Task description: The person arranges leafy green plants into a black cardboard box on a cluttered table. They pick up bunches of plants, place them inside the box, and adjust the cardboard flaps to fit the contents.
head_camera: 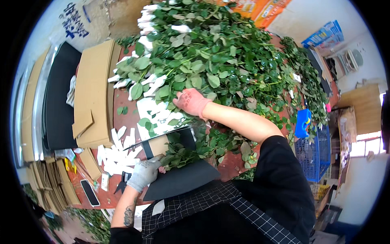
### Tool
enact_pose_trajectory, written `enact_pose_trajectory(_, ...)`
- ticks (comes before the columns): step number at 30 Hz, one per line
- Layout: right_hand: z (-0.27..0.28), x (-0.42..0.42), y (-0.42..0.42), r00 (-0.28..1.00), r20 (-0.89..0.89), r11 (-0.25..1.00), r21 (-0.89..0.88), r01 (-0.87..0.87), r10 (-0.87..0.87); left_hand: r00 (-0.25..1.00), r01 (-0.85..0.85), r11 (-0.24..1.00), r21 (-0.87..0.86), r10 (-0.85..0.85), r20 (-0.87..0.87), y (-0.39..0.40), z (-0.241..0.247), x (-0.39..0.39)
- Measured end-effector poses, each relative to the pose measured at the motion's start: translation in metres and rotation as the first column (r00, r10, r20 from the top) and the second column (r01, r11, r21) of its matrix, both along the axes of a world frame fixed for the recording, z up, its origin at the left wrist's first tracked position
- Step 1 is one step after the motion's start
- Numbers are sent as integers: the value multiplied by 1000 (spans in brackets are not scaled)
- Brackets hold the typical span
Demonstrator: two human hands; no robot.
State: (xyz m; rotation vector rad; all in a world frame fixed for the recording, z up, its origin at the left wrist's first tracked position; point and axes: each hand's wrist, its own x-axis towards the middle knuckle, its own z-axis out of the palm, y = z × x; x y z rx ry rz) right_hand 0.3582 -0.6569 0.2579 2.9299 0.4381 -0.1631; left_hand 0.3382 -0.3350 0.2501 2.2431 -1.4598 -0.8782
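Observation:
My left hand (144,173), in a grey-white work glove, rests at the left edge of a black sheet (186,180). Its fingertips reach the leafy rose stems (179,157) lying on that sheet, where a small pink bloom (162,169) shows. My right hand (191,102), in a reddish-pink glove, is curled at the near edge of a large heap of leafy rose stems (213,55). Leaves hide its fingertips, so what it grips cannot be told. White sleeve-like wraps (155,85) cover the heads at the heap's left side. Between my hands lies a clear-edged panel over brown cardboard (158,145).
Loose white strips (118,158) lie on the red table (125,105), left of centre. Folded cardboard (93,94) and black sheets (62,97) stand at left. A phone (90,192) lies near the front edge. At right are a blue tape dispenser (302,123) and a blue crate (313,155).

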Motion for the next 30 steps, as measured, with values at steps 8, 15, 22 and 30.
enact_pose_trajectory(8,133,7,-48,678,659,945,262,197,-324,999,13,1000,-28,-12,37,5,0,-1)
enact_pose_trajectory(15,168,16,-77,686,616,916,172,362,-387,996,16,1000,0,-16,87,11,2,-2)
enact_pose_trajectory(22,428,-140,-336,-148,740,688,667,286,-656,998,-43,996,-84,46,37,2,3,-4)
enact_pose_trajectory(30,544,-264,-253,-359,889,917,362,169,-285,992,13,998,-54,-6,130,13,-23,-5)
